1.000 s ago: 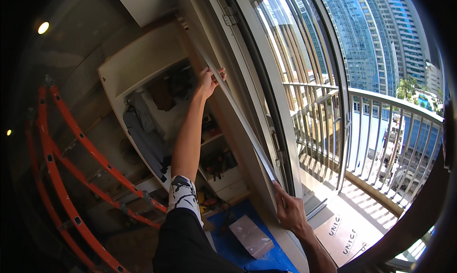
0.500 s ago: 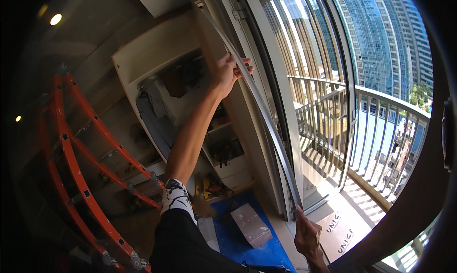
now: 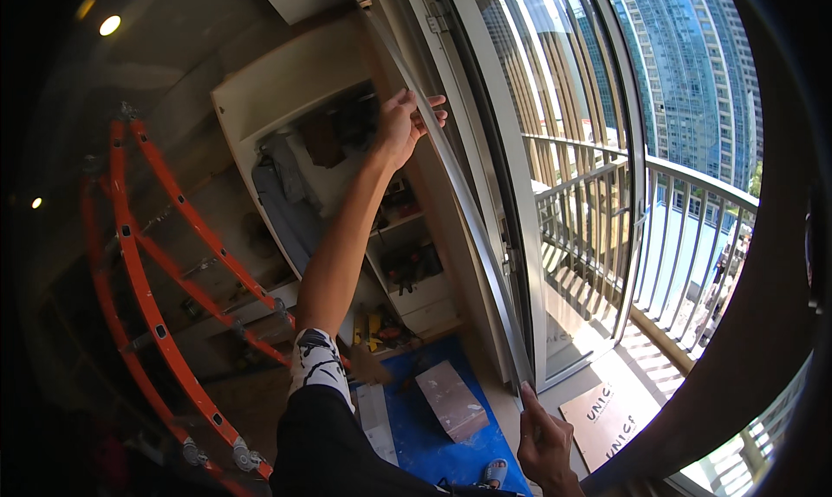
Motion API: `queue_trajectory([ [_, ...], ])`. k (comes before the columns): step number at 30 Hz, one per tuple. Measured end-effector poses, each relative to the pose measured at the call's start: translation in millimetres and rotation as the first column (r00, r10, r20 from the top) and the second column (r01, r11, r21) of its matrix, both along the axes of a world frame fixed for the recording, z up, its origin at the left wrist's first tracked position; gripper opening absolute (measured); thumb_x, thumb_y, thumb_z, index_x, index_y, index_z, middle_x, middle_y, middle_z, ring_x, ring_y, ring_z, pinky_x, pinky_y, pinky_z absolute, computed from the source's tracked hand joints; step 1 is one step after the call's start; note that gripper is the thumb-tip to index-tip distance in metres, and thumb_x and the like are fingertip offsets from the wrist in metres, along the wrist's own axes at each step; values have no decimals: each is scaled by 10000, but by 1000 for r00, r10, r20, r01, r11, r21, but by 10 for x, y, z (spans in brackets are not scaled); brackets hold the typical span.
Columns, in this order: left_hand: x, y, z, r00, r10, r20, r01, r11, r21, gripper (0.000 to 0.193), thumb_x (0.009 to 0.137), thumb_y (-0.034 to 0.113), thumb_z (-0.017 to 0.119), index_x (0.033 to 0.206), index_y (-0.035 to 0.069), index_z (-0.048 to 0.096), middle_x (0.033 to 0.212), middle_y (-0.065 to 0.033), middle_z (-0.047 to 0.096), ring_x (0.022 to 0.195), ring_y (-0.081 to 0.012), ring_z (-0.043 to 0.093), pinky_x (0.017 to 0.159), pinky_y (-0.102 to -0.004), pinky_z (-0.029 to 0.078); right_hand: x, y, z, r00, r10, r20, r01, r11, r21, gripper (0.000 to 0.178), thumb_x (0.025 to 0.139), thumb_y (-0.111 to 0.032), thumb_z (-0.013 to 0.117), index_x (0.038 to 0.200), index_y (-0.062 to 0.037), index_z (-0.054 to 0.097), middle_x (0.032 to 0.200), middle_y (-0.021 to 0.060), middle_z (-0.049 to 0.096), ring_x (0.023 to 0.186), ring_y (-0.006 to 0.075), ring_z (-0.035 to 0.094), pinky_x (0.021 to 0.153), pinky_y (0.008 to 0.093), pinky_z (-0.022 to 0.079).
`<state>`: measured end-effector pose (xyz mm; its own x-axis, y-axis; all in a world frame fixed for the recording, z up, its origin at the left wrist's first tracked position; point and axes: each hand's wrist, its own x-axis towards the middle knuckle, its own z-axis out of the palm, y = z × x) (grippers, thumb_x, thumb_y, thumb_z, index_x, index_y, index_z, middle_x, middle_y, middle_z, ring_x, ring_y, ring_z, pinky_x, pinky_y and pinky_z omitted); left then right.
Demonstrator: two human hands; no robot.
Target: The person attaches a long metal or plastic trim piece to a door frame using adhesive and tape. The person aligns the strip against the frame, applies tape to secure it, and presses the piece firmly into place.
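Since the earlier frame our left hand point(image 3: 406, 126) has slid a little down the long metal strip point(image 3: 472, 211), and our right hand point(image 3: 544, 441) has dropped toward the floor.

We curl the left fingers around the strip high up and pinch its lower end with the right; it leans along the balcony door frame point(image 3: 520, 176). Behind it stands an open shelf cabinet point(image 3: 286, 107), an orange ladder point(image 3: 156, 263) farther left, and a blue mat point(image 3: 425, 436) with a flat box point(image 3: 451, 399) below.

Open passage lay between the cabinet point(image 3: 286, 90) and door frame point(image 3: 529, 176); the metal strip point(image 3: 472, 220) crossed it diagonally, and the orange ladder point(image 3: 165, 263) blocked the left side
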<state>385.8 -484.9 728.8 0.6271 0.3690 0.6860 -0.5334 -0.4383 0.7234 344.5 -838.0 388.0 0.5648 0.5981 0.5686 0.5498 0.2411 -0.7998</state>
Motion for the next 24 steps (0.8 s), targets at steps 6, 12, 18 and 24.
queue_trajectory([
  [6, 441, 1206, 303, 999, -25, 34, 27, 998, -62, 201, 1021, 112, 294, 990, -8, 451, 1101, -234, 605, 773, -240, 606, 739, -373, 541, 324, 1139, 316, 1000, 10, 12, -10, 1000, -11, 494, 901, -25, 554, 1384, -105, 488, 603, 183, 560, 478, 239, 550, 519, 328, 438],
  [12, 653, 1807, 372, 1000, 4, 9, -3, 995, -104, 210, 1029, 125, 305, 1017, -2, 472, 1127, -200, 603, 785, -213, 574, 758, -362, 531, 568, 1845, 261, 1000, -8, 26, 5, 994, 112, 483, 899, -32, 551, 1370, -127, 506, 630, 211, 572, 521, 284, 600, 541, 318, 455],
  [18, 533, 1442, 249, 1000, 19, 1, -19, 1000, -22, 205, 1019, 108, 285, 1013, -17, 447, 1074, -218, 623, 766, -252, 638, 770, -398, 559, 613, 1555, 53, 999, -20, 29, 19, 999, 43, 475, 885, -32, 566, 1350, -124, 531, 651, 208, 596, 541, 297, 623, 541, 333, 468],
  [24, 277, 12, -158, 998, -54, -29, 56, 997, 53, 261, 1042, 179, 301, 1093, -11, 472, 1119, -194, 609, 834, -238, 650, 804, -379, 556, 444, 568, -624, 975, -173, 136, 126, 945, 303, 430, 884, 12, 557, 1306, -72, 574, 595, 132, 491, 479, 188, 466, 482, 325, 397],
])
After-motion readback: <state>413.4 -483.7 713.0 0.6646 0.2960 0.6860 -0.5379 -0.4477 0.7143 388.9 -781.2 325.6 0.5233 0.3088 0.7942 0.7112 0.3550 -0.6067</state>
